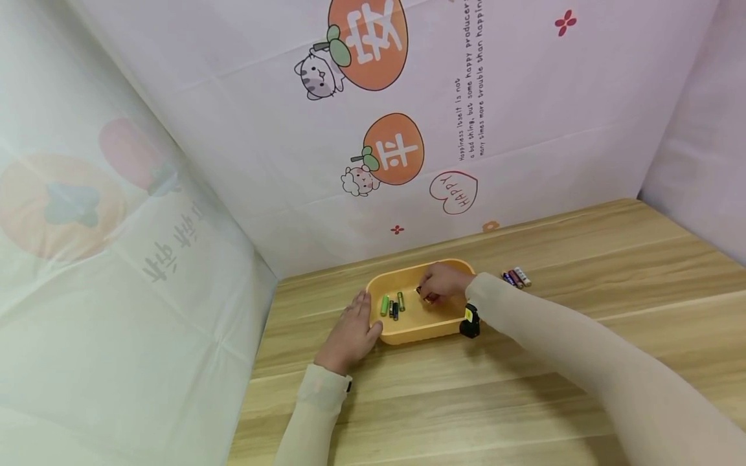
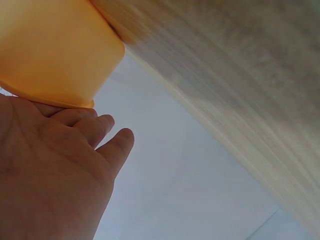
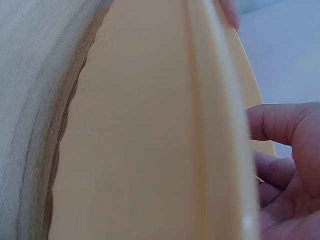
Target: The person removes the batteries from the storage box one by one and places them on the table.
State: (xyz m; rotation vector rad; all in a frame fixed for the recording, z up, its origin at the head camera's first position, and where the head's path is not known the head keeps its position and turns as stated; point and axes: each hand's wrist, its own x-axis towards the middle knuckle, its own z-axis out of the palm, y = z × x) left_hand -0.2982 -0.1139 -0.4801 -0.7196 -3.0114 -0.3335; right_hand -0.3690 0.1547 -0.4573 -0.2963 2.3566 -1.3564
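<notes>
A yellow-orange plastic tray stands on the wooden table. My left hand rests against its left end with extended fingers, and in the left wrist view those fingers touch the tray's rim. Inside the tray, several batteries, green and dark, lie toward the left. My right hand reaches in over the right end and pinches a dark, copper-coloured battery near the tray's floor. Its fingers partly cover that battery. In the right wrist view, the tray wall hides the fingertips.
To the right of the tray, behind my right forearm, a small group of batteries lies side by side on the table. A printed white cloth hangs behind the table and along its left side.
</notes>
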